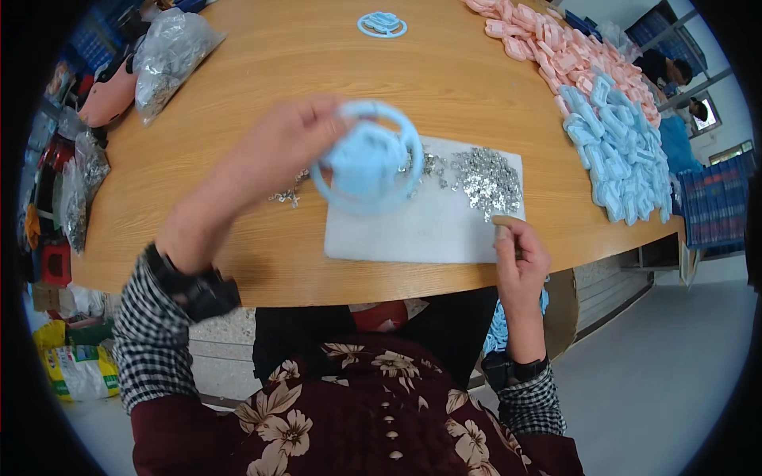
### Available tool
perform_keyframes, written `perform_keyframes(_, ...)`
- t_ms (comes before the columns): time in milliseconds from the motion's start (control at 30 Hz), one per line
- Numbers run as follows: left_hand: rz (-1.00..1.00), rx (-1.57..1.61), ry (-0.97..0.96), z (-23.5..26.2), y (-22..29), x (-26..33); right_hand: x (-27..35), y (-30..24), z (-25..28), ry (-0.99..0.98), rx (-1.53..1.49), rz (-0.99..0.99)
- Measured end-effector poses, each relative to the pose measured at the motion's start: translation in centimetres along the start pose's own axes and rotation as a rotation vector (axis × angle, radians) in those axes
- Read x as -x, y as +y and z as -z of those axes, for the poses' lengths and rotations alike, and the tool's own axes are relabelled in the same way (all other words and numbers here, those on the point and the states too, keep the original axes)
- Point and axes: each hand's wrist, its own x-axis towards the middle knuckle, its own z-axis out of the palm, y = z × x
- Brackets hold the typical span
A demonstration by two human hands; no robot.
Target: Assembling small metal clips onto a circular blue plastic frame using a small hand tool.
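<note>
My left hand (305,131) is closed on the rim of a light-blue plastic toy steering wheel (361,186), blurred by motion, held above the white foam sheet (413,244). At the sheet's right edge, my right hand (520,258) has thumb and index finger pinched together; whatever they hold is too small to make out. Just beyond those fingers lies a heap of small shiny metal pieces (486,182). More metal pieces (290,194) are scattered on the table left of the sheet, partly behind the wheel.
Another light-blue wheel (382,24) lies at the table's far side. Piles of pink plastic parts (563,59) and light-blue plastic parts (623,155) cover the right side. A clear plastic bag (173,55) sits at the far left. Blue crates (718,198) stand beyond the table.
</note>
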Motion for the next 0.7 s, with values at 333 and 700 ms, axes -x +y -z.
perform_keyframes(333, 0.16, 0.598, -0.039, -7.5, -5.5, 8.4, 1.3, -6.9, -5.8, -0.678, -0.571, -0.523)
perform_keyframes(700, 0.144, 0.726, 0.185, -5.0, -9.0, 12.3, -5.4, -10.4, -14.8, -0.596, 0.293, 0.398)
